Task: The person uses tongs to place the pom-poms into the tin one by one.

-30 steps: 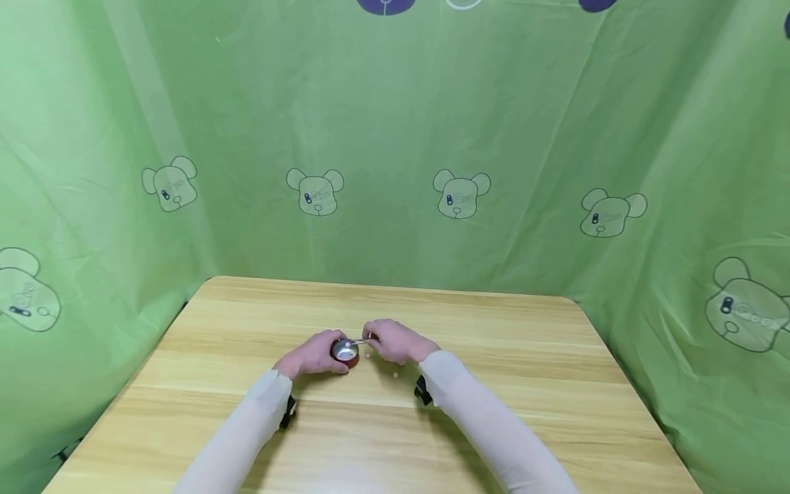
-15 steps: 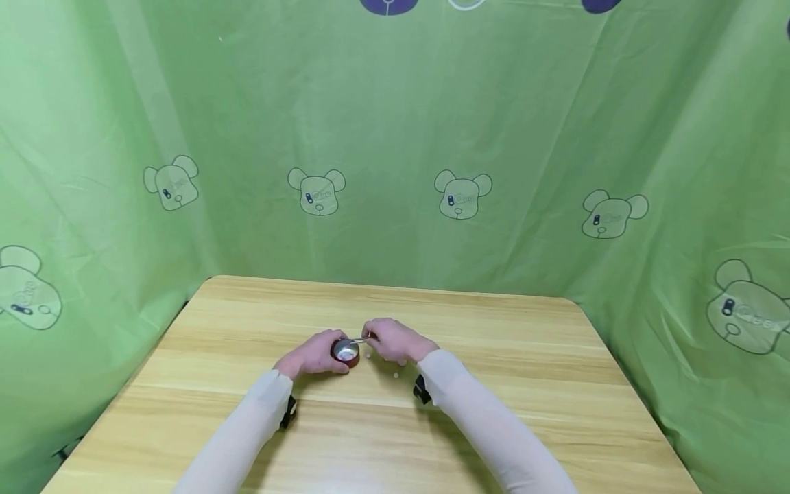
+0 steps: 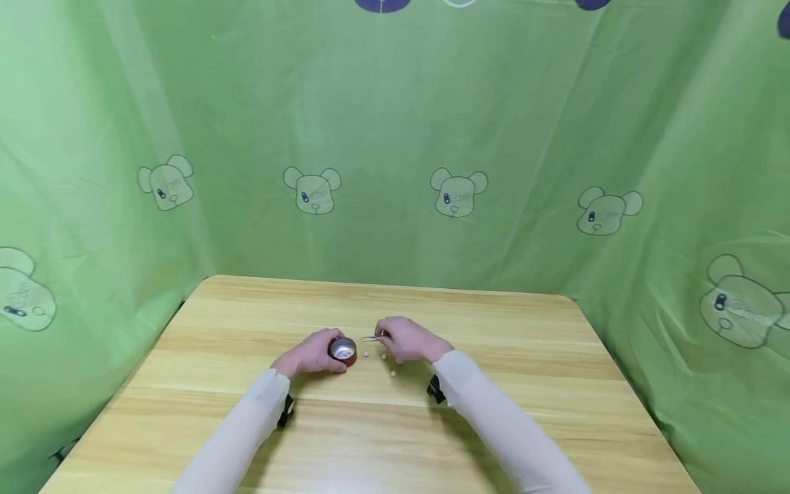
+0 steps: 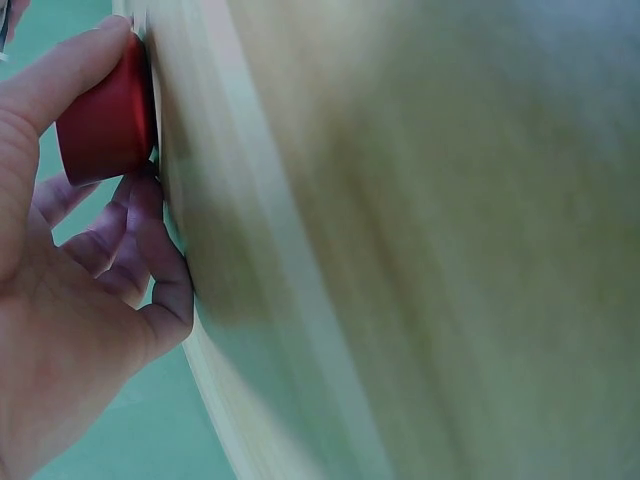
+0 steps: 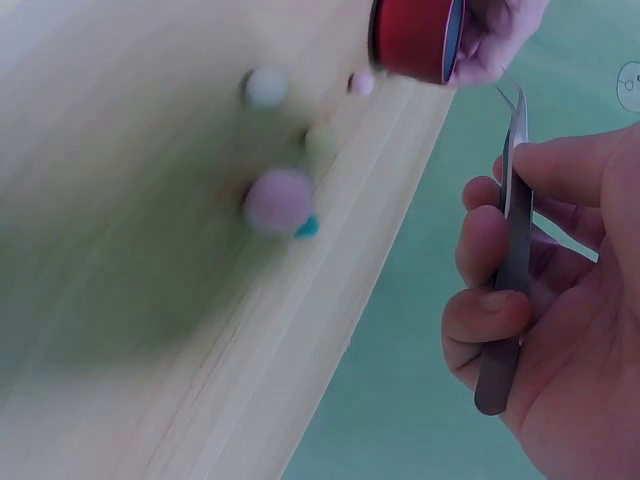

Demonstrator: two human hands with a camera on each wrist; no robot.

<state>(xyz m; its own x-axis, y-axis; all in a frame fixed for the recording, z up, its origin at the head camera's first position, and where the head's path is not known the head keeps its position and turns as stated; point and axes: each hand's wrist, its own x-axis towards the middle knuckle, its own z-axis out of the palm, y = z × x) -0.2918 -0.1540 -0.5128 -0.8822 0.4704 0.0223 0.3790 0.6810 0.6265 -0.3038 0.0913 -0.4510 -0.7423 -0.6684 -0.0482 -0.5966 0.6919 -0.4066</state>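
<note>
A small round red tin (image 3: 343, 351) with a silvery inside stands on the table, its open side up. My left hand (image 3: 313, 353) holds it, thumb on the near side and fingers round the far side; in the left wrist view the red wall (image 4: 105, 120) sits between thumb and fingers. To the right of the tin, my right hand (image 3: 407, 341) pinches a pair of tweezers (image 5: 515, 240) between thumb and fingers. Their thin tips point left toward the tin, slightly apart, with nothing seen between them. Several small pale balls, one a pink ball (image 5: 280, 202), lie below the tweezers.
A whitish ball (image 5: 266, 88), a small pink ball (image 5: 361, 83) and a teal ball (image 5: 307, 226) are spread on the wooden table (image 3: 345, 439). Green curtains (image 3: 382, 254) with bear-head prints hang behind the table and at both sides.
The right hand has drawn the tweezers back to the right, away from above the tin. A pale ball seen at the tin's rim earlier no longer shows there. The left hand keeps its hold.
</note>
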